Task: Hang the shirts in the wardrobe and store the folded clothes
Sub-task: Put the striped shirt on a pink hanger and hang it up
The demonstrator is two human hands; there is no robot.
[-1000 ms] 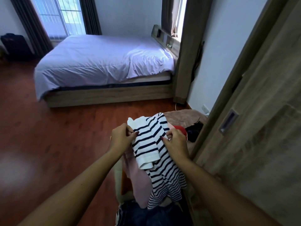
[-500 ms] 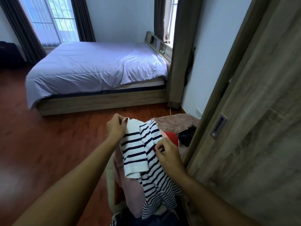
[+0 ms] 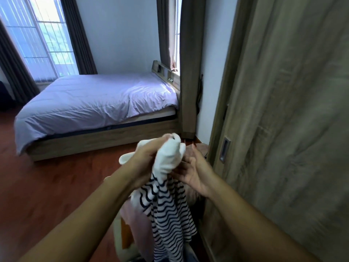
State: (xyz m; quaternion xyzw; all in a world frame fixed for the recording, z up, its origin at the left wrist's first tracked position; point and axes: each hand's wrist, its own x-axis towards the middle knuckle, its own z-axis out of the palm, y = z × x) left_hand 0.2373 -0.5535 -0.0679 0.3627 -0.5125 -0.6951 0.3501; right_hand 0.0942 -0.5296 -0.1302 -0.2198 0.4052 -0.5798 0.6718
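Striped shirt (image 3: 168, 208) bunched at its white top in the left hand (image 3: 149, 156), whose grip is pinched around the fabric; long axis hangs straight down below that grip. Right hand (image 3: 192, 171), fingers spread and empty, just beside the cloth, nearer the wardrobe door (image 3: 283, 148), which lies right of both hands

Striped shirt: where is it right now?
In the head view, the striped shirt hangs low at centre, bunched at its white top in the left hand, with the open right hand beside it, just left of the wardrobe door.
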